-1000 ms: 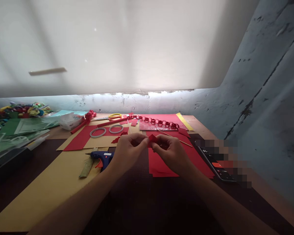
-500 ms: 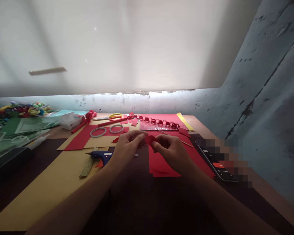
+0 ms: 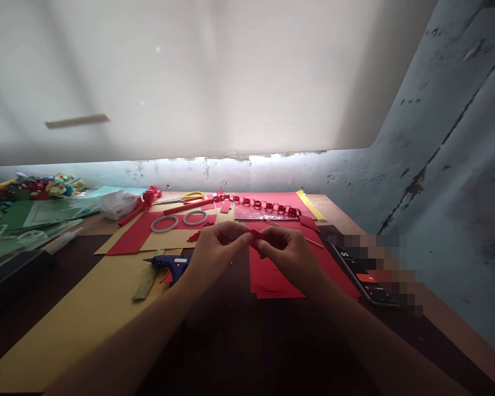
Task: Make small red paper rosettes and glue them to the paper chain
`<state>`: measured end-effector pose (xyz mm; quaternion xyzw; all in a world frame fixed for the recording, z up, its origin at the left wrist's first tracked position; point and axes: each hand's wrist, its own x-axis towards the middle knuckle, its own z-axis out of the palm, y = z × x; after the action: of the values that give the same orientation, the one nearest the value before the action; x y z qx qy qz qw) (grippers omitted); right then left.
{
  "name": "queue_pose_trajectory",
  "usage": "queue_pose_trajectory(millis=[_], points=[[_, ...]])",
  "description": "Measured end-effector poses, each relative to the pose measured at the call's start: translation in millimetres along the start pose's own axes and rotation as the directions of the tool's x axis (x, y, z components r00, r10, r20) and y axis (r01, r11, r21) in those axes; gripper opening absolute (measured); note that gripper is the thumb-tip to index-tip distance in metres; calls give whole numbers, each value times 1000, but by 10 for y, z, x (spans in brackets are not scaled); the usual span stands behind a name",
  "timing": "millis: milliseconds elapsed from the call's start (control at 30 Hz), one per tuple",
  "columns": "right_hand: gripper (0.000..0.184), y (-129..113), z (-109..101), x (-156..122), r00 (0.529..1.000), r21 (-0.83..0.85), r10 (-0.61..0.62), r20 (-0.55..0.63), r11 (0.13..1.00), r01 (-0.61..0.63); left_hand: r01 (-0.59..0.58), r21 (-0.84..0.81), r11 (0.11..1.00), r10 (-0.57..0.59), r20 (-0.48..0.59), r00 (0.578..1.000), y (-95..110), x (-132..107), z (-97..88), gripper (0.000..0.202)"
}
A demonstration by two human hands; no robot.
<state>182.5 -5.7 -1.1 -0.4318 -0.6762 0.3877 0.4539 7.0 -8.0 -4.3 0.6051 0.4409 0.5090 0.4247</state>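
Observation:
Both my hands meet over the middle of the table, pinching one small piece of red paper (image 3: 255, 237). My left hand (image 3: 218, 252) grips its left side with fingers curled. My right hand (image 3: 286, 254) pinches its right side between thumb and forefinger. Under my right hand lies a sheet of red paper (image 3: 272, 278). A blue glue gun (image 3: 171, 263) lies just left of my left wrist. Behind my hands a red paper chain (image 3: 264, 205) stretches across another red sheet.
Two grey rings (image 3: 179, 220) and yellow-handled scissors (image 3: 190, 196) lie at the back. A wide yellow sheet (image 3: 78, 319) covers the left front. Green papers (image 3: 33, 217) and coloured scraps pile at far left. A phone (image 3: 361, 275) rests at right, near the blue wall.
My hands drew closer together on the red piece, which now shows less between my fingers. The camera shifted slightly.

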Motion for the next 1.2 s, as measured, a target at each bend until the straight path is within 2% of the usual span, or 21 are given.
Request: queue_pose_trajectory(millis=[200, 400, 533, 667, 800, 967, 1200], points=[[10, 28, 38, -35, 993, -171, -118, -14, 979, 114, -100, 194, 976, 123, -110, 986, 14, -35, 28, 19], [11, 29, 22, -33, 994, -122, -103, -28, 988, 99, -236, 342, 909, 281, -86, 956, 55, -99, 65, 12], [10, 14, -1, -24, 996, -133, -87, -28, 988, 82, -193, 188, 963, 207, -57, 977, 54, -71, 43, 12], [8, -3, -10, -10, 998, -92, -51, 34, 994, 53, -125, 26, 992, 125, 8, 992, 31, -33, 24, 16], [7, -7, -31, 6, 998, 45, 24, 65, 999, -27, -124, -15, 992, 124, 85, 989, 21, -27, 25, 24], [12, -8, -69, 16, 996, 171, 82, 33, 981, -87, -111, -38, 993, 113, 78, 990, 21, -16, 21, 18], [26, 8, -56, 15, 1000, 269, 5, -4, 963, -4, -94, -67, 993, 95, 23, 995, 34, -13, 10, 22]])
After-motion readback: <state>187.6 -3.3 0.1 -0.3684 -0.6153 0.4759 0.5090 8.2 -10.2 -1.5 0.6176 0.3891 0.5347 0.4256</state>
